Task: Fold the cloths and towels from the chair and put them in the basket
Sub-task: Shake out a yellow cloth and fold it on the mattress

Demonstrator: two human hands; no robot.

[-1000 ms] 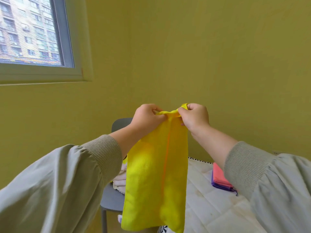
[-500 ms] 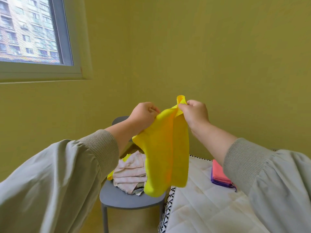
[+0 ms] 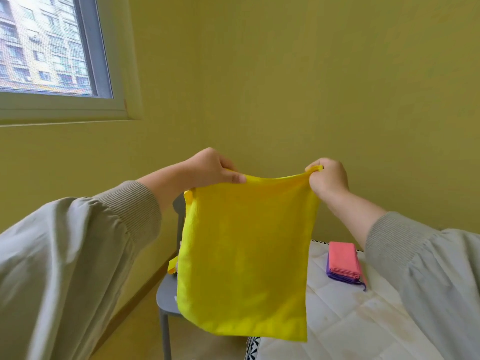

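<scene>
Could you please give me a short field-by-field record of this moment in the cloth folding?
left hand: grips the yellow cloth's top edge near its left corner
right hand: pinches the top right corner
yellow cloth: hangs spread out between the hands
chair: grey, mostly hidden behind the cloth
folded stack: pink cloth on purple cloth, on the white mattress
</scene>
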